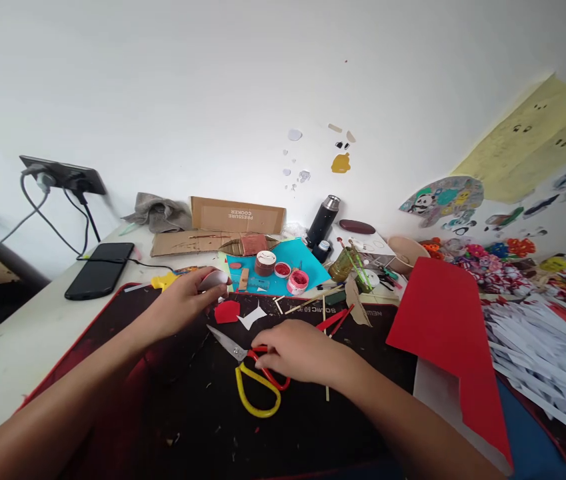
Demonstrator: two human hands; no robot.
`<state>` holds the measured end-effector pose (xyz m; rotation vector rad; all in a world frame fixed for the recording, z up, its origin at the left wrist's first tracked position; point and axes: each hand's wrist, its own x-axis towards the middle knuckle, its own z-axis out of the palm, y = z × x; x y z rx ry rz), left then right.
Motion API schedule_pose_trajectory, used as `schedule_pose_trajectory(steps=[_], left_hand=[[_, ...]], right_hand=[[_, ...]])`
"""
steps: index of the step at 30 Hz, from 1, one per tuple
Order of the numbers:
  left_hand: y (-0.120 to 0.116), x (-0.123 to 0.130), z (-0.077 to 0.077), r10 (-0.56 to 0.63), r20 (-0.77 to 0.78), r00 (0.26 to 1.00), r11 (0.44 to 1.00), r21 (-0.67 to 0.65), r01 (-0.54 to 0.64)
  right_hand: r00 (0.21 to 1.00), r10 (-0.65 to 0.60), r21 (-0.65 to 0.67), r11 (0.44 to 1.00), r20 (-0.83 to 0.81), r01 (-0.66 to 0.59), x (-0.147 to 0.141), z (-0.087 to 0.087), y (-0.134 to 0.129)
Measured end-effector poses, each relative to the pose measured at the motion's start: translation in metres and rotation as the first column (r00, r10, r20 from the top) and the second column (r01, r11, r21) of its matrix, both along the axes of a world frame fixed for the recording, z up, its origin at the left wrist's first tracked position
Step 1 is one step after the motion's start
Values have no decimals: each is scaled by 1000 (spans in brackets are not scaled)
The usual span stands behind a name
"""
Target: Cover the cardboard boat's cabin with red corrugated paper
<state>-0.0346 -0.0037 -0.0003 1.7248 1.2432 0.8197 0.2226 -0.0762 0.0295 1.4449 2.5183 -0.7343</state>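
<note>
My left hand (187, 300) is closed on a small curled piece of white paper (214, 280), pinched between thumb and fingers. My right hand (295, 350) has its thumb and fingers at the red handle of the scissors (233, 345). The scissors lie low over the dark mat, blades pointing up and left, with the yellow handle loop (257, 393) nearer me. Between the hands, past the blades, rest a red paper cutout (227, 311) and a white paper scrap (252, 317).
Paint pots (297, 283) stand on a blue sheet (307, 257) behind the mat. A black flask (323, 220) leans near the wall. Red paper (443, 313) and a heap of white strips (537, 353) lie right; a phone (100, 270) lies left.
</note>
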Motion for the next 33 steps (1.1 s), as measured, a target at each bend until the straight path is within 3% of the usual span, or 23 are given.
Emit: schedule_pose_trajectory(steps=[4, 9, 12, 17, 22, 28, 33], left_hand=[[-2, -8, -2, 57, 16, 998, 996, -63, -56], [-4, -16, -6, 128, 5, 992, 987, -103, -127], [-3, -18, -9, 160, 17, 987, 979, -132, -156], [-3, -17, -15, 188, 50, 981, 961, -218, -173], [-3, -15, -22, 143, 111, 984, 961, -254, -111], [-2, -17, -27, 116, 77, 990, 968, -230, -95], [-1, -19, -29, 107, 36, 994, 972, -215, -97]], right_hand=[[985, -158, 137, 977, -66, 166, 7, -9, 24], [986, -158, 160, 973, -48, 164, -4, -40, 52], [988, -149, 136, 979, -32, 152, -8, -48, 59], [987, -160, 105, 982, -5, 159, -3, -42, 65], [966, -257, 162, 954, 8, 253, -2, -32, 82], [947, -318, 189, 934, 53, 303, -2, -40, 108], [946, -316, 183, 936, 69, 300, -5, -44, 112]])
